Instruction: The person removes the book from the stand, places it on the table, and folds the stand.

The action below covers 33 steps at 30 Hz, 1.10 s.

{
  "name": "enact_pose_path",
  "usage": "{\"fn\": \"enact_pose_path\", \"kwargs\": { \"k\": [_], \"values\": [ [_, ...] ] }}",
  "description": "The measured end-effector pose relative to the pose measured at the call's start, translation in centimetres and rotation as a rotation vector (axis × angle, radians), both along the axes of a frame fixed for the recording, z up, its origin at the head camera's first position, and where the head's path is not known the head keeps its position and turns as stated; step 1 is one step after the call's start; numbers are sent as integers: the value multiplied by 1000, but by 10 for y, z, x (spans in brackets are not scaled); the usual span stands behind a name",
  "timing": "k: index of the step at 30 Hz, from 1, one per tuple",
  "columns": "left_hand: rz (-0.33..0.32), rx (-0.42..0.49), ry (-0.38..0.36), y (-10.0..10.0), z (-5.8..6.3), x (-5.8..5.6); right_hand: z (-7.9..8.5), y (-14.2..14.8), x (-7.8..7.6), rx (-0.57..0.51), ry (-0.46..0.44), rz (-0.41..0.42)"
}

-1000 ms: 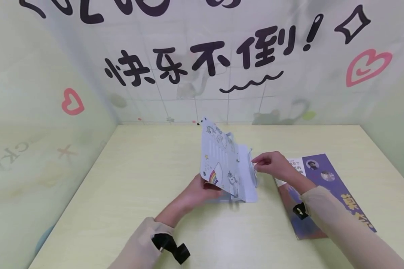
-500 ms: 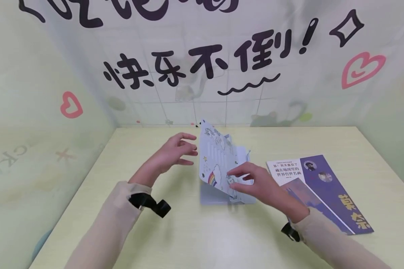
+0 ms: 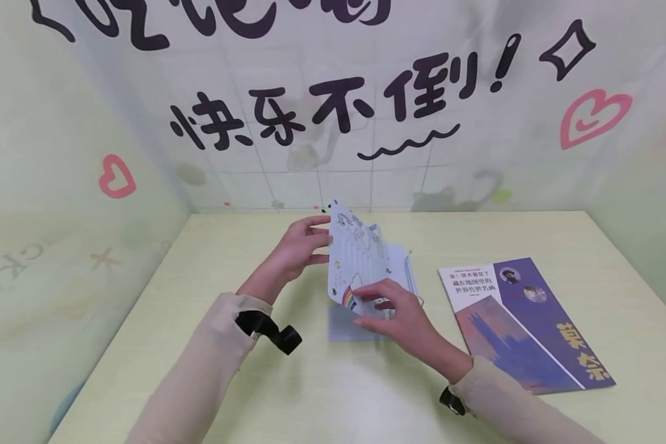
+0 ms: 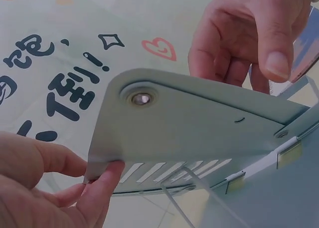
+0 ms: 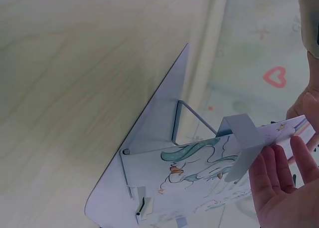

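Okay, so one pale blue metal stand (image 3: pixel 356 256) sits mid-table, its base (image 3: pixel 349 332) flat on the wood-look table (image 3: pixel 361 401) and its one printed panel tilted up. Unicorns, a cloud and one rainbow (image 3: pixel 348 300) are drawn on the front. Two hands on it or right by it: the left hand (image 3: pixel 300 250) is pinching the panel's far-left edge between thumb and fingers, super clear in the left wrist view. The right hand (image 3: pixel 399 311) is at the front, near the rainbow corner, fingers loosely bent and thumb apart from them; can't tell if the fingertips actually touch the panel. I count one bent metal clip (image 5: pixel 244 138) by those fingers in the right wrist view.

Off to the right lies one purple book (image 3: pixel 524 327), face up, with two round pictures near its top. Two beige sleeves (image 3: pixel 194 370), one black wrist camera on each: left one (image 3: pixel 269 333), right one (image 3: pixel 451 401). Backdrop's got two pink hearts (image 3: pixel 566 127) and one star outline (image 3: pixel 559 60).
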<state>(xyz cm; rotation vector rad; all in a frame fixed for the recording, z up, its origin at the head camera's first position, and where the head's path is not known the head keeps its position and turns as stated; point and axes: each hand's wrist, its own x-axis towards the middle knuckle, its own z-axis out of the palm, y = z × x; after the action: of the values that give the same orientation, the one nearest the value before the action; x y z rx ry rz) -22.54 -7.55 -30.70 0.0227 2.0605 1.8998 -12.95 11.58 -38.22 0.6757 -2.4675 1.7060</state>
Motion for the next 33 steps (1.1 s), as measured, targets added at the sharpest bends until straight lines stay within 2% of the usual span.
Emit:
{"fn": "enact_pose_path", "kwargs": {
  "k": [9, 16, 19, 23, 27, 30, 33],
  "values": [
    [-29, 36, 21, 16, 8, -1, 1, 5, 3, -85, 4, -65],
    [-37, 101, 12, 36, 13, -1, 25, 11, 15, -147, 48, -75],
    [-42, 124, 10, 45, 13, -2, 25, 15, 16, -182, 30, -92],
    [-51, 155, 8, 59, 14, -3, 21, 21, 16, -219, 15, -123],
    [-68, 162, 15, 72, 15, -4, 7, 29, 13, -279, 9, -163],
    [-99, 160, 29, 80, 15, -5, -4, 35, 11, -315, 6, -197],
    [-141, 147, 47, 86, 15, -6, -8, 39, 11, -328, 18, -222]
  ]
}}
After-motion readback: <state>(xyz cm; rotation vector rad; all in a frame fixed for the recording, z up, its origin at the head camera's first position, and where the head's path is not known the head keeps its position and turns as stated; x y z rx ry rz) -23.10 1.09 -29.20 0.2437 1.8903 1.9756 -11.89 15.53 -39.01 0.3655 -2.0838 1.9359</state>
